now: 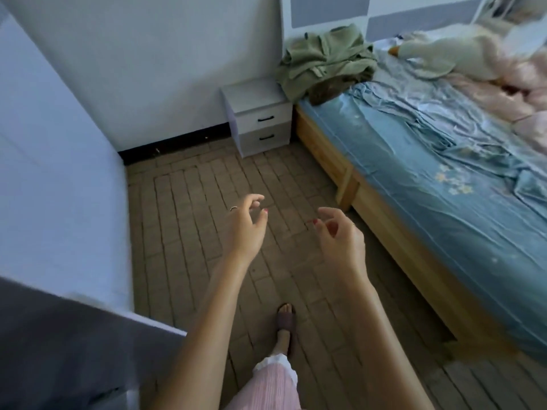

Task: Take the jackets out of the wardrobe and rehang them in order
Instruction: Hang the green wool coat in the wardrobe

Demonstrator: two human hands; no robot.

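Note:
A green jacket (325,59) lies crumpled at the head corner of the bed, with a darker brown garment (328,90) under it. The white wardrobe (50,161) fills the left side, and a dark grey panel (59,350) of it shows at the lower left. My left hand (247,224) and my right hand (340,235) hang in mid-air above the floor, fingers loosely curled and apart, holding nothing. Both are well short of the jackets.
A bed (444,187) with a blue sheet and wooden frame runs along the right, with a pink quilt (518,93) and a plush goose (438,54) on it. A white two-drawer nightstand (260,113) stands against the wall. My slippered foot (285,321) is on the wood floor.

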